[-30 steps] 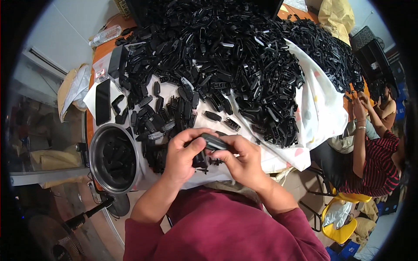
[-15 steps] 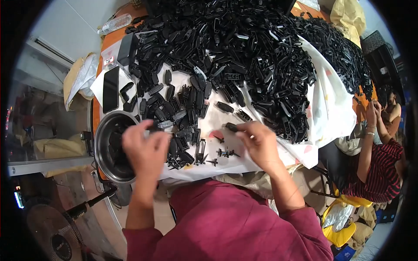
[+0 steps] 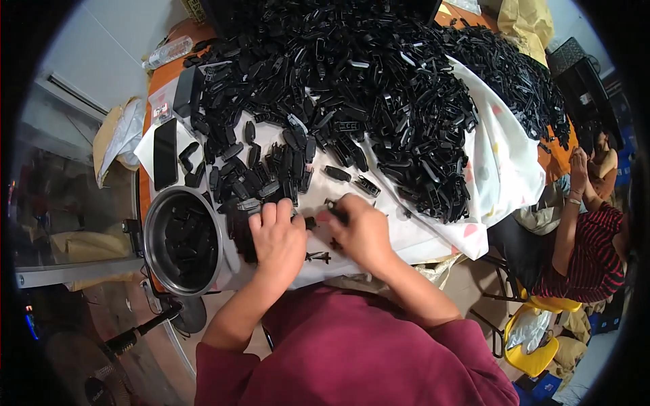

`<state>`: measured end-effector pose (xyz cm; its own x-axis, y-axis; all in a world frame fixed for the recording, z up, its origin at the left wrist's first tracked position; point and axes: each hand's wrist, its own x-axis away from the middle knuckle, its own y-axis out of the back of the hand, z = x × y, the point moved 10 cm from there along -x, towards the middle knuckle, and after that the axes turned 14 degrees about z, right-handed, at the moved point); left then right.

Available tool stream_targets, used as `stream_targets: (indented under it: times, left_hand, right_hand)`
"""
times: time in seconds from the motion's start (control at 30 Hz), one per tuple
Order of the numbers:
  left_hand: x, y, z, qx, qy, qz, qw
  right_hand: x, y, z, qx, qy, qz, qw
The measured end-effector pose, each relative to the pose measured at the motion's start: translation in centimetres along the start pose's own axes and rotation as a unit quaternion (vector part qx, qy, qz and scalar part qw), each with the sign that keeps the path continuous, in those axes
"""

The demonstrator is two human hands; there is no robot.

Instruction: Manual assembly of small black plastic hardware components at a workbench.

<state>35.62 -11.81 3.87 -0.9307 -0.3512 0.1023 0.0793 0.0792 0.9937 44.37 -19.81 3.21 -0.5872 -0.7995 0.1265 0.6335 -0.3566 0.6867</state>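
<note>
My left hand (image 3: 280,238) is bent over the black plastic parts at the table's near edge. A small black plastic part (image 3: 310,222) sticks out by its thumb; the fingertips are partly hidden. Close by on the right, my right hand (image 3: 364,233) is closed on a black plastic casing (image 3: 336,211), pinched between thumb and fingers. A few thin, spiky black pieces (image 3: 318,256) lie on the white sheet just below the hands. Beyond them rest a loose oval black casing (image 3: 337,173) and a slotted black frame (image 3: 367,186).
A steel bowl (image 3: 148,237) with black parts stands at the left edge. Behind it lies a black phone (image 3: 164,155); a clear bottle (image 3: 168,53) is farther back. A large heap of black parts (image 3: 338,81) covers the table's back. A co-worker in a striped shirt (image 3: 592,250) sits at right.
My left hand has moved right, from beside the bowl to the parts at the near edge. My right hand has come left with its casing, so the hands are closer together.
</note>
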Motion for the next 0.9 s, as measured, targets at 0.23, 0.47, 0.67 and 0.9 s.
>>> stream_targets:
  times: [0.23, 0.47, 0.67, 0.9]
  left_hand:
    - [-0.4, 1.4, 0.5, 0.467, -0.037, -0.010, 0.883]
    - [-1.1, 1.0, 0.0, 0.727, -0.103, -0.054, 0.677]
    - [-0.6, 3.0, -0.4, 0.569, -0.139, -0.035, 0.810]
    - [-0.6, 1.6, -0.2, 0.594, -0.139, -0.047, 0.791]
  right_hand:
    - [2.6, 3.6, 1.5, -0.164, 0.150, 0.012, 0.975]
    - [4.3, 6.0, 4.6, -0.051, 0.290, -0.060, 0.954]
    - [5.1, 5.3, 4.4, 0.043, 0.286, -0.031, 0.957]
    - [5.3, 3.9, 3.8, 0.096, 0.261, -0.026, 0.960]
